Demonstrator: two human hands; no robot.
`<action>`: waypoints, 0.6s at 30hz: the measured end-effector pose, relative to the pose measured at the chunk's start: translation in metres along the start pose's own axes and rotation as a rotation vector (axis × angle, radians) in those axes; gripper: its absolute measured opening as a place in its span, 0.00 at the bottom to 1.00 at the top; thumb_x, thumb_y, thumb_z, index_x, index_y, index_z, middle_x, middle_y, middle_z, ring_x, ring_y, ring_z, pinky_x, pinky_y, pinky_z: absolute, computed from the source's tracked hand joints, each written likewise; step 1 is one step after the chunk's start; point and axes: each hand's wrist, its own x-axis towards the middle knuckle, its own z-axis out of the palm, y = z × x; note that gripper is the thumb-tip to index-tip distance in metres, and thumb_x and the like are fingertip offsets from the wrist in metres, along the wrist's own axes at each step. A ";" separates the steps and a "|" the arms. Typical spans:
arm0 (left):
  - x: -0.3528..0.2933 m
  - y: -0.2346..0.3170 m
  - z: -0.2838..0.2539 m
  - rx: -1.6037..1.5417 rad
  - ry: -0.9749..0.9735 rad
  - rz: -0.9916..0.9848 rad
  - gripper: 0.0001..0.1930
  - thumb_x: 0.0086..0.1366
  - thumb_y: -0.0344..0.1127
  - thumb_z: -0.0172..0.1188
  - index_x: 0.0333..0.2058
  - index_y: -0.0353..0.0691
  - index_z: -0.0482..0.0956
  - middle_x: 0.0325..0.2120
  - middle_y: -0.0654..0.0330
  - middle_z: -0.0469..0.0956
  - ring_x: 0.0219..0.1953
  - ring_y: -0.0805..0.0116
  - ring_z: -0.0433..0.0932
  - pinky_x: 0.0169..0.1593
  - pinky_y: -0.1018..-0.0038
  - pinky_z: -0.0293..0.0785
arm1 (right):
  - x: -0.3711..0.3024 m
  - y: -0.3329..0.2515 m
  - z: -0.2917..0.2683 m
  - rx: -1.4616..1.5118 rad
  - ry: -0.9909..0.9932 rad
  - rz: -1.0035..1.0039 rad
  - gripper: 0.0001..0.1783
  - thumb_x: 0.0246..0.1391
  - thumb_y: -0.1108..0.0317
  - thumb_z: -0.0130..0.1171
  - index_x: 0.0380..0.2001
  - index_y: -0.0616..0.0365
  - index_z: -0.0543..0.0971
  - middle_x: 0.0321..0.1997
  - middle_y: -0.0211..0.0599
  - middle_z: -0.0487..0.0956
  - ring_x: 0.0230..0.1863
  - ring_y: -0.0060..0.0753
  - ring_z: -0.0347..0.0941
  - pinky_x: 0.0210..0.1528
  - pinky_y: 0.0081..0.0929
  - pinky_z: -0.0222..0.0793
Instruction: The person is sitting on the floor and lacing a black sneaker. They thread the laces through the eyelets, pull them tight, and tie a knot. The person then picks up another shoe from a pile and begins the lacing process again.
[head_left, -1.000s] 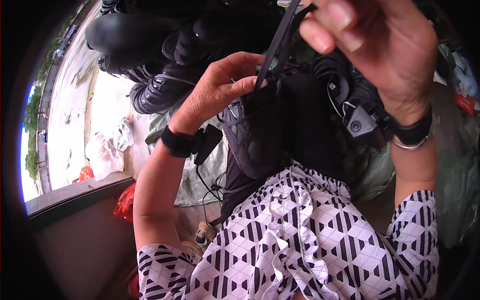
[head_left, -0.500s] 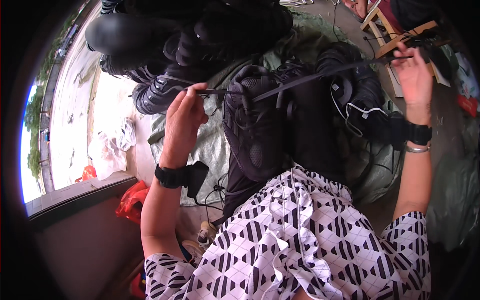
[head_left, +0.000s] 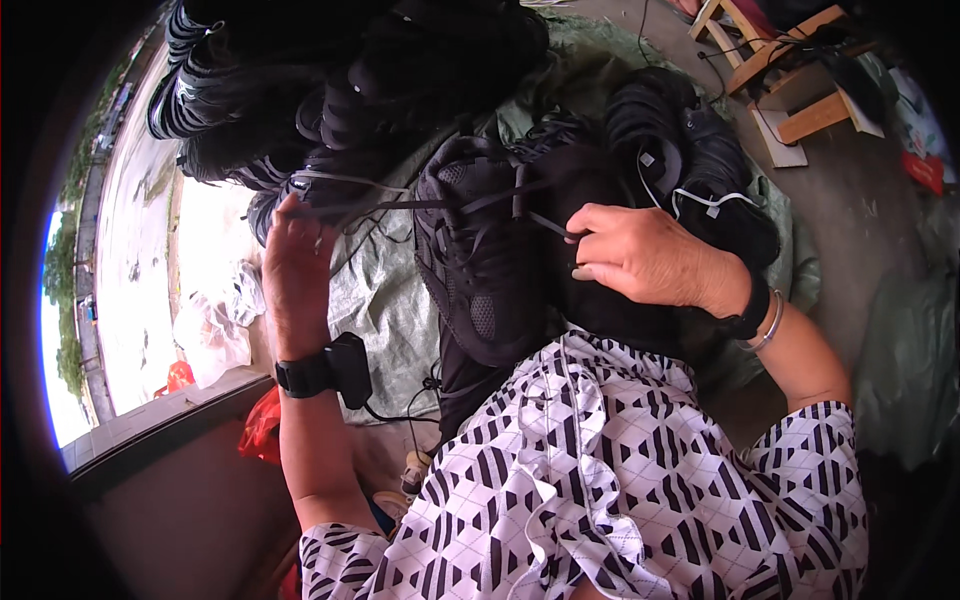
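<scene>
A black lace-up shoe lies on my lap, its sole edge toward my left and its tongue pointing away from me. To the left of it, my left hand pinches one end of a flat black shoelace, which runs taut across to the shoe. My right hand is closed on the other lace end just right of the shoe, over my dark trouser leg. That lace slants up from my right fingers to the shoe's eyelets. Black bands circle both wrists.
A large heap of black shoes stands at the far left. More black shoes lie to the right on a grey-green plastic sheet. A wooden stool stands at the far right. Plastic bags lie by the left ledge.
My right hand has come in from the far right to beside the shoe, lower and closer. My left hand has moved left and slightly down, pulling its lace out longer.
</scene>
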 end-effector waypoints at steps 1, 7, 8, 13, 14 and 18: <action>0.002 0.002 -0.012 0.024 0.031 0.004 0.18 0.69 0.43 0.54 0.53 0.42 0.72 0.45 0.69 0.76 0.46 0.76 0.74 0.54 0.71 0.68 | -0.002 0.002 0.001 0.163 0.039 0.039 0.05 0.48 0.72 0.62 0.23 0.62 0.77 0.40 0.40 0.76 0.38 0.35 0.76 0.39 0.27 0.71; 0.012 0.020 0.011 -0.079 0.139 0.084 0.15 0.71 0.40 0.51 0.51 0.39 0.73 0.44 0.64 0.78 0.48 0.71 0.76 0.57 0.66 0.69 | 0.012 0.026 -0.007 1.542 0.082 0.535 0.16 0.61 0.56 0.56 0.29 0.58 0.78 0.40 0.41 0.81 0.29 0.25 0.78 0.30 0.23 0.75; 0.007 0.025 0.023 -0.107 0.205 0.108 0.15 0.71 0.37 0.50 0.51 0.36 0.73 0.41 0.63 0.79 0.41 0.72 0.77 0.56 0.68 0.71 | 0.014 0.023 -0.007 1.537 0.107 0.579 0.16 0.61 0.56 0.55 0.30 0.59 0.78 0.40 0.41 0.81 0.28 0.25 0.79 0.29 0.22 0.75; 0.017 0.047 -0.054 -0.183 -0.086 0.015 0.15 0.72 0.37 0.48 0.51 0.34 0.72 0.29 0.66 0.72 0.21 0.81 0.63 0.31 0.83 0.65 | 0.010 0.018 -0.013 1.209 0.166 0.543 0.16 0.61 0.59 0.56 0.34 0.64 0.79 0.37 0.43 0.82 0.18 0.22 0.76 0.20 0.16 0.70; 0.012 0.042 -0.036 -0.098 0.029 0.113 0.15 0.72 0.37 0.48 0.50 0.34 0.72 0.28 0.66 0.71 0.20 0.81 0.60 0.28 0.84 0.61 | 0.002 0.025 -0.019 1.142 0.171 0.534 0.16 0.61 0.59 0.55 0.35 0.63 0.79 0.35 0.42 0.83 0.16 0.19 0.72 0.20 0.15 0.68; -0.030 0.009 0.047 0.419 -0.083 0.204 0.13 0.72 0.35 0.46 0.47 0.36 0.74 0.30 0.66 0.75 0.20 0.83 0.56 0.23 0.85 0.52 | -0.053 0.075 -0.037 1.044 0.481 0.679 0.16 0.61 0.57 0.57 0.38 0.61 0.79 0.28 0.36 0.82 0.10 0.10 0.57 0.19 0.12 0.60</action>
